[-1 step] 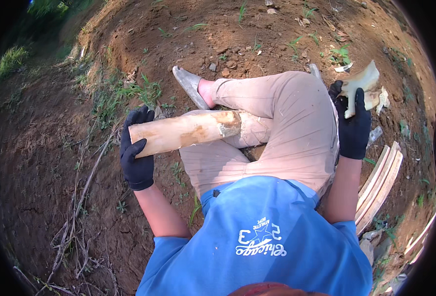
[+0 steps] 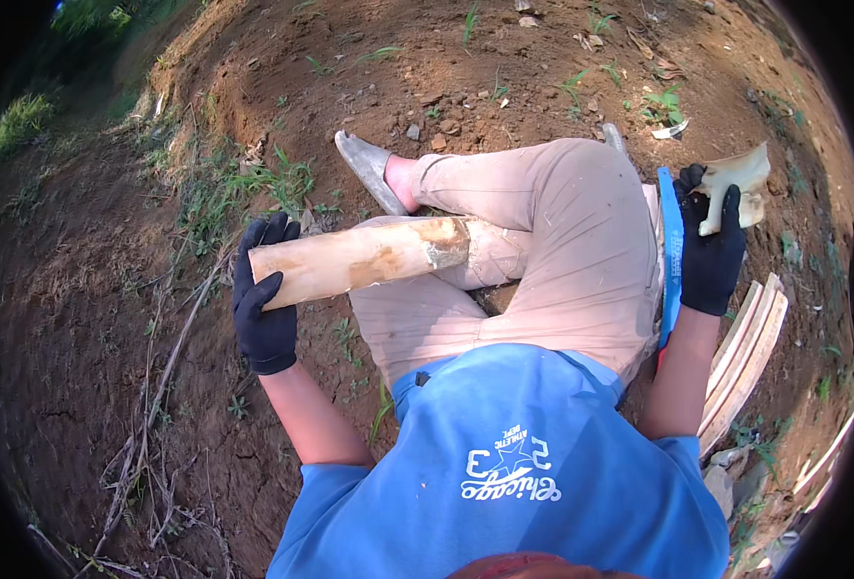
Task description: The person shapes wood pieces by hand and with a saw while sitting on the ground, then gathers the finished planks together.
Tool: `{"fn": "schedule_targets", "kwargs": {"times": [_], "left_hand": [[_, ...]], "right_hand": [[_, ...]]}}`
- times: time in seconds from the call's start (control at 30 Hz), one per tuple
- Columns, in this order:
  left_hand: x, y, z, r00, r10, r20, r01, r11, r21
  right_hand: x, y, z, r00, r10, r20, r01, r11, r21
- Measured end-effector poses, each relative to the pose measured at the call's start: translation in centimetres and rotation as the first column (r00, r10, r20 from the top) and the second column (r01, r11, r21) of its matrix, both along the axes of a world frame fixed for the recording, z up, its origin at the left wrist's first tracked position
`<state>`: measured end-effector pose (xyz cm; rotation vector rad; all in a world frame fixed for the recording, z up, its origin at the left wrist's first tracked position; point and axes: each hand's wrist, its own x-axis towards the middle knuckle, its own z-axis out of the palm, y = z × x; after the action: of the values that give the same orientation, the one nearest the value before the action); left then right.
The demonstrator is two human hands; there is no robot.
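Note:
My left hand (image 2: pixel 266 323), in a black glove, is closed around the left end of a long pale wood-like piece (image 2: pixel 345 262) with brown patches. The piece lies across my folded leg, its darker, rough end toward the middle of my lap. At the right, my black-gloved right hand (image 2: pixel 712 256) grips a smaller cream-coloured piece (image 2: pixel 739 185), curved and broken at its edges. Between that hand and my thigh stands a narrow blue blade-like strip (image 2: pixel 672 241) with a red part at its lower end, half hidden by my forearm.
Several long pale curved strips (image 2: pixel 747 357) lie on the soil beside my right forearm. Grass tufts (image 2: pixel 263 183) grow beyond my left hand, and dry twigs (image 2: pixel 161 386) lie at the left. Small stones and a white scrap (image 2: pixel 671 130) are on the ground ahead.
My right hand has moved rightward and slightly down with the cream-coloured piece, leaving the blue strip beside my thigh in sight. My left hand and the long pale piece have barely moved.

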<state>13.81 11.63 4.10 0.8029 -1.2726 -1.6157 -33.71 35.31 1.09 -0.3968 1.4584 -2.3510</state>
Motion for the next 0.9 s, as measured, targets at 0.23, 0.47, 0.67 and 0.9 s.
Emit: {"fn": "schedule_targets", "kwargs": {"times": [0.23,0.47,0.67,0.9], "left_hand": [[-1.4,2.1,-1.4,0.984,0.056,-0.167,-0.055,0.998,0.008],[-5.9,1.9,-2.5,0.915,0.077,-0.397,-0.104,0.993,-0.048],[-9.0,5.8,3.2,0.902,0.267,-0.34,-0.328,0.935,-0.134],[-11.6,8.2,7.6,0.88,0.191,-0.435,-0.26,0.96,-0.104]], "right_hand": [[-3.9,15.7,-9.5,0.61,-0.143,0.779,0.143,0.987,0.07],[4.9,11.5,-5.4,0.973,0.103,-0.206,0.138,0.455,0.88],[10.9,2.3,-0.6,0.747,0.468,-0.473,0.043,0.676,0.736],[15.1,-8.4,-7.6,0.354,0.686,-0.636,-0.296,0.727,0.62]]}}
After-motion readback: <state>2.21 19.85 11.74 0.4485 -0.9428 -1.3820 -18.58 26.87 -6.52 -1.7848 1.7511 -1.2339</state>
